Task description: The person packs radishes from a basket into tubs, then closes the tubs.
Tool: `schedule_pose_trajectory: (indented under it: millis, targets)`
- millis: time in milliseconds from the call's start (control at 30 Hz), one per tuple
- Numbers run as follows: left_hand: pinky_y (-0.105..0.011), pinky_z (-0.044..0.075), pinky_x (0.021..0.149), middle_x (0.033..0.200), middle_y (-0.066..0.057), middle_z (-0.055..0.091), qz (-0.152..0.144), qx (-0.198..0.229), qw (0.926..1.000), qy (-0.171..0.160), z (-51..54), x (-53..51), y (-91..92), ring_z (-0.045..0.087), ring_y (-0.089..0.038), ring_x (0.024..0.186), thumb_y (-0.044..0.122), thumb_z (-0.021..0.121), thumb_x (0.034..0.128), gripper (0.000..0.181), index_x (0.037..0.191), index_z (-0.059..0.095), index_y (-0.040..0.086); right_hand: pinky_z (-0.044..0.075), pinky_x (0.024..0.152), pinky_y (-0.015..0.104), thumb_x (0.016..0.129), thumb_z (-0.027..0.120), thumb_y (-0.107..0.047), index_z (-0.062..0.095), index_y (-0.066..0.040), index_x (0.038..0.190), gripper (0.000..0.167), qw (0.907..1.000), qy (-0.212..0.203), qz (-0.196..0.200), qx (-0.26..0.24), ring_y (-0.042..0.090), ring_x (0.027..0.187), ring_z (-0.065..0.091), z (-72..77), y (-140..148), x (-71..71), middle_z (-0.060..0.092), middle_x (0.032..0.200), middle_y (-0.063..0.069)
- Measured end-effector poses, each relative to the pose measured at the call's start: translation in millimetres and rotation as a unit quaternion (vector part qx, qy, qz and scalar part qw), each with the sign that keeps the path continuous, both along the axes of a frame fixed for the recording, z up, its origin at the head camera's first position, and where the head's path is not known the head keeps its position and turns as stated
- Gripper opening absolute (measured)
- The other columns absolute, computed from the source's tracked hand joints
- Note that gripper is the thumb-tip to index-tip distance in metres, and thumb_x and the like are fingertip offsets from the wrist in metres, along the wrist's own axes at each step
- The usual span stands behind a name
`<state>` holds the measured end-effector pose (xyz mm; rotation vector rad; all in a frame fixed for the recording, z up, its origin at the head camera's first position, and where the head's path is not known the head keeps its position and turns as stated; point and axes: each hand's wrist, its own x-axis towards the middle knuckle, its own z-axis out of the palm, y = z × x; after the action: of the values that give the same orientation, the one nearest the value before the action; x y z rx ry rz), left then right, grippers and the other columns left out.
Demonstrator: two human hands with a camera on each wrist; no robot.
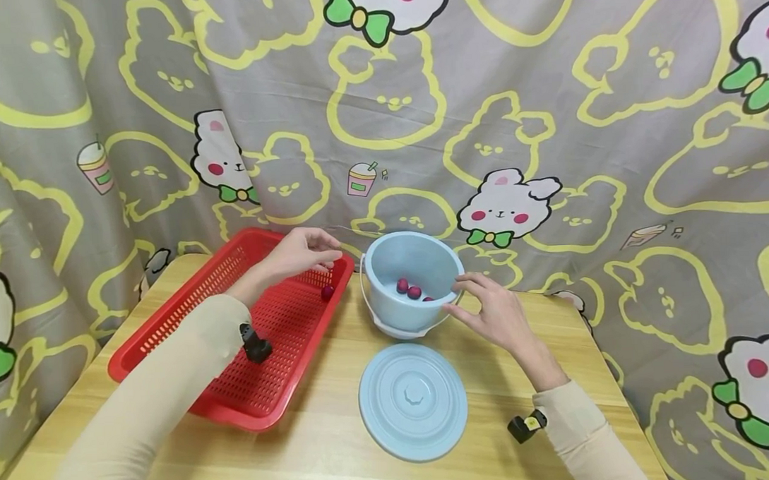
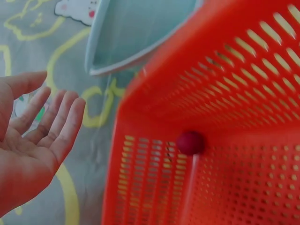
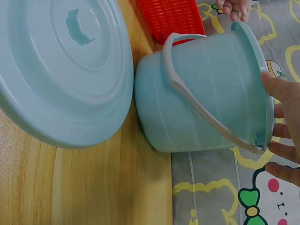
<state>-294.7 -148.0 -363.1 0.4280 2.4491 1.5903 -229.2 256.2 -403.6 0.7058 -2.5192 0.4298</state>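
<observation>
My left hand (image 1: pixel 303 253) hovers over the far right corner of a red plastic basket (image 1: pixel 206 413). Its fingers are loosely extended, and the palm in the left wrist view is bare. A small dark red ball (image 1: pixel 327 292) lies in that corner, apart from the hand. To the right stands a light blue bucket (image 1: pixel 396 311), upright, with several similar dark red balls (image 1: pixel 414 292) on its bottom. At the bucket's right rim rests my right hand (image 1: pixel 496 314), its thumb and spread fingertips touching the edge in the right wrist view.
A round light blue lid (image 1: pixel 413 401) lies flat on the wooden table (image 1: pixel 494 462) in front of the bucket. The bucket's pale handle (image 3: pixel 201 110) hangs down its near side. Behind the table hangs a patterned grey curtain (image 1: pixel 391 77).
</observation>
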Motion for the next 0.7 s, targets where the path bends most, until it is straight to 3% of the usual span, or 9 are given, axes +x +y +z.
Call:
schedule_pose_trajectory:
  millis: [233, 467, 700]
  targets:
    - [-0.039, 0.066, 0.092, 0.126, -0.028, 0.07, 0.023, -0.009, 0.9996, -0.01, -12.5, -2.0, -19.5, 0.076, -0.019, 0.094, 0.022, 0.071, 0.1019, 0.035, 0.127, 0.067, -0.002, 0.051, 0.056, 0.03, 0.083, 0.088, -0.045, 0.079, -0.016, 0.109, 0.04, 1.0, 0.0, 0.004, -0.005, 0.029, 0.095, 0.077, 0.5, -1, 0.4, 0.077, 0.123, 0.007]
    - [-0.049, 0.065, 0.095, 0.119, -0.026, 0.071, 0.038, -0.019, 0.9986, -0.032, -30.1, -4.1, -29.0, 0.077, -0.029, 0.098, 0.024, 0.073, 0.1007, 0.035, 0.124, 0.067, -0.001, 0.05, 0.055, 0.028, 0.083, 0.088, -0.046, 0.079, -0.016, 0.11, 0.041, 1.0, 0.001, 0.002, -0.004, 0.029, 0.096, 0.078, 0.8, -1, 0.7, 0.077, 0.123, 0.007]
    - [-0.047, 0.066, 0.093, 0.121, -0.027, 0.071, 0.039, -0.029, 0.998, -0.04, -47.4, -6.8, -34.3, 0.076, -0.033, 0.102, 0.024, 0.072, 0.1014, 0.037, 0.126, 0.067, -0.003, 0.048, 0.054, 0.026, 0.083, 0.088, -0.046, 0.079, -0.016, 0.109, 0.041, 1.0, 0.002, 0.002, -0.002, 0.029, 0.094, 0.078, 0.7, -1, 0.5, 0.077, 0.123, 0.006]
